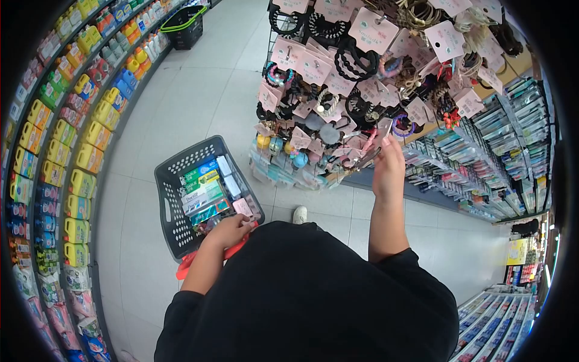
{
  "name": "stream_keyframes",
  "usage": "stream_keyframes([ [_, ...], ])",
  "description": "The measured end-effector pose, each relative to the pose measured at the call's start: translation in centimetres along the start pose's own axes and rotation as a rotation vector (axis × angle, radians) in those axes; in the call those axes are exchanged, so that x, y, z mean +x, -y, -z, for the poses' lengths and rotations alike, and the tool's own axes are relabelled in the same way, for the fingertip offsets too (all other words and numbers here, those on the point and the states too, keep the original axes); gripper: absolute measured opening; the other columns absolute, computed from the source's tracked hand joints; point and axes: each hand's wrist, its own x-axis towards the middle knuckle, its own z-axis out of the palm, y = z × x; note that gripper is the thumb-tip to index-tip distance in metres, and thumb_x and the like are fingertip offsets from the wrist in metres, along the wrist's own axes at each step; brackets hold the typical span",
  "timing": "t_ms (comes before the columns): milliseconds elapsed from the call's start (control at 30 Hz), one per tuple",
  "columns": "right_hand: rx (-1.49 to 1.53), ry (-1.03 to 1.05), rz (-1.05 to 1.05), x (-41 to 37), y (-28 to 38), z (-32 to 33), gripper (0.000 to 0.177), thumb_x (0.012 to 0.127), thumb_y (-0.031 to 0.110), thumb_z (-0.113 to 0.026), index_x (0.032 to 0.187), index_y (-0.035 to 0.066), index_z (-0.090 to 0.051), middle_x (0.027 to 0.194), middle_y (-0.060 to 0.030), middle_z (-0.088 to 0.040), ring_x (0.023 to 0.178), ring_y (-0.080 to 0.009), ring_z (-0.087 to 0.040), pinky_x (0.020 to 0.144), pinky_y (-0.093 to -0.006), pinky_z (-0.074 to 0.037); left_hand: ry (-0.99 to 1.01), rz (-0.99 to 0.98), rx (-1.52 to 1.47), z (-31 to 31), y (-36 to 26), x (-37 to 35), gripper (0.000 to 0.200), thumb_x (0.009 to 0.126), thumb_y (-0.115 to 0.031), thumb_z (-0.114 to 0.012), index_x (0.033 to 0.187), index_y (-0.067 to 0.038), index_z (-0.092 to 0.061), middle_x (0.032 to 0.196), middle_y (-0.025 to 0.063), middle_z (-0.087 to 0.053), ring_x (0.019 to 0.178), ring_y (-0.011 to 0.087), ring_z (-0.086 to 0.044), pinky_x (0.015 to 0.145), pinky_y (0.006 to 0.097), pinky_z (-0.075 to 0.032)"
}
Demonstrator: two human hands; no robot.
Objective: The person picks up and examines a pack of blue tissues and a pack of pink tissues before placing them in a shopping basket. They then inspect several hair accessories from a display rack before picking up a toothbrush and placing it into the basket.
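My right hand (pixel 391 164) is raised at the hanging rack, thumb and fingers pinched on a pink hair-tie card (pixel 384 129). A dark strand hangs beside those fingers, and a purple hair tie (pixel 403 125) is just to their right. My left hand (pixel 230 230) is over the near side of a grey shopping basket (pixel 170 175), fingers curled beside a pink package (pixel 243 209). What they close on is hidden. The basket's red handle (pixel 188 265) passes by my left forearm. Toothpaste boxes (pixel 202 194) and white boxes (pixel 228 175) lie inside the basket.
Hair ties on pink cards (pixel 310 66) crowd the rack ahead. Shelves of yellow bottles (pixel 78 202) curve along the left. A black basket (pixel 186 27) stands on the tiled floor (pixel 129 265) farther off. Racks of packaged goods (pixel 482 151) line the right.
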Motion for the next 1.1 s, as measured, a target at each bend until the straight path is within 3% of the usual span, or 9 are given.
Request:
stream_keyframes([
  [33,0.123,0.047,-0.088,-0.3,0.5,0.0,0.039,0.089,0.022,-0.054,0.117,-0.004,-0.048,0.093,-0.0066,-0.058,0.090,-0.0159,-0.055,0.082,-0.0297,-0.043,-0.001,0.002,-0.004,0.0,0.1,-0.1,0.047,0.088,-0.039,-0.055,0.113,0.001,-0.055,0.081,0.0112,-0.067,0.077,0.0210,-0.065,0.073,0.0312,-0.047],
  [67,0.176,0.207,-0.143,-0.4,1.0,0.1,0.056,0.088,0.038,-0.051,0.123,-0.006,-0.045,0.097,-0.0082,-0.054,0.089,-0.0190,-0.051,0.081,-0.0334,-0.040,-0.002,0.003,-0.007,0.0,0.1,-0.1,0.048,0.088,-0.039,-0.055,0.113,0.001,-0.056,0.081,0.0115,-0.067,0.077,0.0211,-0.065,0.073,0.0313,-0.047],
  [200,0.728,0.616,-0.156,-1.0,2.4,-0.7,0.078,0.077,0.057,-0.056,0.123,-0.005,-0.043,0.096,-0.0072,-0.046,0.079,-0.0167,-0.042,0.071,-0.0318,-0.036,-0.082,-0.050,0.094,-0.3,0.6,0.1,0.048,0.088,-0.041,-0.055,0.112,0.001,-0.057,0.087,0.0133,-0.067,0.082,0.0219,-0.065,0.074,0.0311,-0.047],
  [300,0.963,0.758,-0.181,-1.7,2.7,-1.7,0.069,0.077,0.052,-0.062,0.119,-0.001,-0.047,0.091,-0.0034,-0.044,0.074,-0.0139,-0.044,0.066,-0.0300,-0.036,-0.050,0.009,0.066,0.0,-0.5,-0.5,0.046,0.087,-0.039,-0.056,0.111,0.000,-0.058,0.093,0.0154,-0.066,0.087,0.0238,-0.064,0.077,0.0313,-0.047],
  [800,1.009,0.733,-0.198,-1.6,2.4,-2.0,0.071,0.079,0.053,-0.059,0.122,-0.001,-0.044,0.093,-0.0039,-0.043,0.074,-0.0137,-0.043,0.067,-0.0292,-0.036,0.006,0.058,-0.042,0.1,-0.2,-0.4,0.036,0.088,-0.033,-0.059,0.109,-0.004,-0.058,0.086,0.0103,-0.064,0.080,0.0180,-0.059,0.073,0.0304,-0.045],
  [900,0.737,0.642,-0.057,-0.6,2.9,-1.3,0.071,0.081,0.051,-0.056,0.124,-0.004,-0.041,0.095,-0.0056,-0.046,0.075,-0.0151,-0.044,0.068,-0.0305,-0.037,-0.027,0.033,0.015,0.0,-0.4,-0.3,0.036,0.088,-0.031,-0.058,0.107,-0.001,-0.058,0.087,0.0117,-0.066,0.082,0.0206,-0.062,0.074,0.0311,-0.047],
  [933,0.509,0.560,0.036,0.4,2.9,-0.3,0.076,0.080,0.053,-0.055,0.126,-0.006,-0.041,0.101,-0.0108,-0.053,0.080,-0.0188,-0.053,0.071,-0.0315,-0.042,-0.047,0.019,0.035,-0.1,-0.5,-0.4,0.035,0.088,-0.030,-0.057,0.106,0.000,-0.058,0.088,0.0124,-0.067,0.082,0.0218,-0.064,0.074,0.0314,-0.047],
  [1033,-0.193,-0.018,0.339,1.3,3.3,0.2,0.049,0.078,0.019,-0.069,0.115,-0.004,-0.048,0.091,-0.0067,-0.058,0.077,-0.0116,-0.058,0.061,-0.0234,-0.047,0.009,0.032,-0.049,0.0,-0.8,-0.7,0.036,0.087,-0.030,-0.058,0.106,0.001,-0.058,0.088,0.0128,-0.067,0.083,0.0215,-0.064,0.074,0.0315,-0.047],
  [1100,-0.439,-0.186,0.373,1.5,3.9,0.3,0.048,0.071,0.015,-0.076,0.109,-0.002,-0.051,0.091,-0.0055,-0.057,0.073,-0.0073,-0.053,0.057,-0.0229,-0.044,0.004,0.042,-0.024,0.2,-1.5,-1.0,0.036,0.087,-0.029,-0.058,0.106,0.002,-0.058,0.088,0.0127,-0.067,0.083,0.0212,-0.064,0.074,0.0315,-0.047],
])
